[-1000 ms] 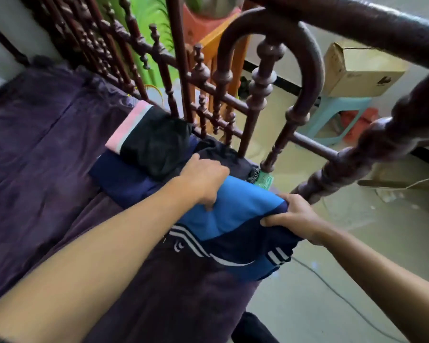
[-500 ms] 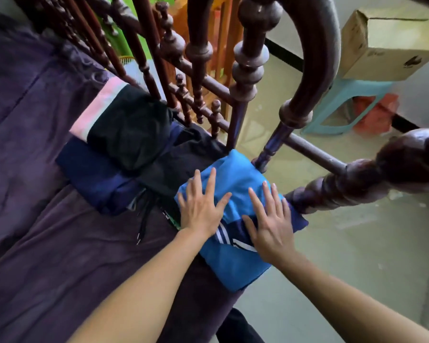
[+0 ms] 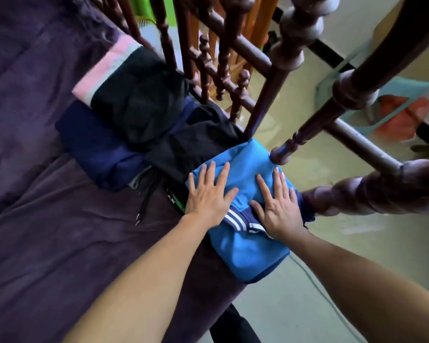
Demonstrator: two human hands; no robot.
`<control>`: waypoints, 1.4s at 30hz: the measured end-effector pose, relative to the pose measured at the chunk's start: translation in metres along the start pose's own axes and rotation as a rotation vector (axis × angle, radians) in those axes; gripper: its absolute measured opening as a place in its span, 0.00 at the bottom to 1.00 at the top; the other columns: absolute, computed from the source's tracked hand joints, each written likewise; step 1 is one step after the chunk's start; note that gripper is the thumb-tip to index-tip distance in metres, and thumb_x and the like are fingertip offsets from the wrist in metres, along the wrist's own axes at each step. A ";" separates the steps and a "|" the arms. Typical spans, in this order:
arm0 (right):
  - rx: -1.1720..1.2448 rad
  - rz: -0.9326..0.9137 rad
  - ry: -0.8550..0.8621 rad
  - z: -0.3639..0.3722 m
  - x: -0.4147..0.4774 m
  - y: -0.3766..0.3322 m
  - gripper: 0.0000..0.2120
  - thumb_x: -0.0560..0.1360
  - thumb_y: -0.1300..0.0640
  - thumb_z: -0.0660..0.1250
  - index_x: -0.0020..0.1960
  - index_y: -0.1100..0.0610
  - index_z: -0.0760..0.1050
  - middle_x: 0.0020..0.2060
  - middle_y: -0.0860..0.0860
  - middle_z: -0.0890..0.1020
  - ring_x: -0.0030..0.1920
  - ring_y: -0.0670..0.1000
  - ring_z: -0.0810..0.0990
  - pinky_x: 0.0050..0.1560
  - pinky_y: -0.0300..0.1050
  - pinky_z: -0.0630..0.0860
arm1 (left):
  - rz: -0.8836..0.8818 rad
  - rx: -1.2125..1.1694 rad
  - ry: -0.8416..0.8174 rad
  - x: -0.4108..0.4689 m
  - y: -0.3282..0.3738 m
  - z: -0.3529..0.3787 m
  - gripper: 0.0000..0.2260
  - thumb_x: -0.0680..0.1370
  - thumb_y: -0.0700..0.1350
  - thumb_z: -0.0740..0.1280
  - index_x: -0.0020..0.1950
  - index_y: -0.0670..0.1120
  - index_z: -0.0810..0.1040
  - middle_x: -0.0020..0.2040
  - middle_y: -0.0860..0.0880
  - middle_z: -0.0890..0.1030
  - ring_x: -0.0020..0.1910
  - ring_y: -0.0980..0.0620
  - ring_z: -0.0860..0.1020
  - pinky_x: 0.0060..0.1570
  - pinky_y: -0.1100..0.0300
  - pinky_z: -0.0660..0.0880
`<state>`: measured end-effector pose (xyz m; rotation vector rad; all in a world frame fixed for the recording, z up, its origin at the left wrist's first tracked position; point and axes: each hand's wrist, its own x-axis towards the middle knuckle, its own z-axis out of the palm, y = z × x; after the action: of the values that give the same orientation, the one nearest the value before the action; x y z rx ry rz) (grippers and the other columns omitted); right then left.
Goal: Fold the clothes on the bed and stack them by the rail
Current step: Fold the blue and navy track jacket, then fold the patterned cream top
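Both forearms come up from the bottom of the frame and end in flat palms side by side, near each other but not touching, on the folded blue garment (image 3: 248, 251) at the centre. The left hand (image 3: 208, 194) lies spread on the garment's left edge; the right hand (image 3: 276, 209) lies spread across the white-striped navy band towards its right edge. The fingers (image 3: 225, 169) of both are straight and apart, pressing down and gripping nothing. So the task's thing sits directly under both hands, neither one nearer. Its long axis runs from the lower centre of the frame, where the near end seems to hang past the edge of the bed (image 3: 60, 243), up to the dark wooden rail (image 3: 264, 100), whose turned post touches its far right corner. That looks like the relation the next move turns on: the piece is at the rail but beside the pile, not on it, so any squaring would mean a push up and left, away from the bed's edge. Just beyond the left hand a black garment (image 3: 196, 149) with a loose drawstring (image 3: 146, 201) butts against the blue one; further up and left lie a navy garment (image 3: 97, 134) and, on top of it, a black piece with a pink band (image 3: 139, 102), all along the rail. Past the rail, in the upper right, are the pale floor (image 3: 357, 243) and a turquoise stool (image 3: 406, 90)
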<state>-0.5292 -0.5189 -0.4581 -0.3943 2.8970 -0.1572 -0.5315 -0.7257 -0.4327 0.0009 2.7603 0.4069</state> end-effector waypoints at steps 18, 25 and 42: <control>0.004 -0.500 0.078 -0.114 -0.153 -0.278 0.17 0.78 0.48 0.60 0.63 0.53 0.74 0.60 0.52 0.78 0.59 0.56 0.76 0.55 0.52 0.71 | -0.544 -0.161 0.158 -0.411 -0.170 -0.073 0.13 0.80 0.51 0.58 0.62 0.48 0.74 0.60 0.47 0.76 0.58 0.45 0.75 0.51 0.52 0.73; -0.003 -0.773 -0.071 -0.078 -0.283 -0.438 0.14 0.79 0.46 0.57 0.57 0.55 0.72 0.55 0.52 0.78 0.58 0.56 0.76 0.51 0.49 0.72 | -0.866 -0.157 0.211 -0.651 -0.232 -0.043 0.11 0.79 0.50 0.60 0.57 0.49 0.77 0.57 0.48 0.81 0.58 0.46 0.77 0.51 0.54 0.74; -0.050 -1.057 -0.326 0.024 -0.393 -0.758 0.18 0.79 0.45 0.58 0.65 0.51 0.70 0.60 0.50 0.78 0.58 0.56 0.78 0.50 0.48 0.75 | -1.240 -0.386 0.273 -0.894 -0.427 -0.010 0.11 0.78 0.51 0.62 0.57 0.49 0.77 0.55 0.50 0.81 0.56 0.48 0.78 0.52 0.57 0.74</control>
<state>0.0375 -1.1395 -0.3037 -1.7166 2.0949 -0.1516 0.3255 -1.1835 -0.2393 -1.8058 2.2631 0.5537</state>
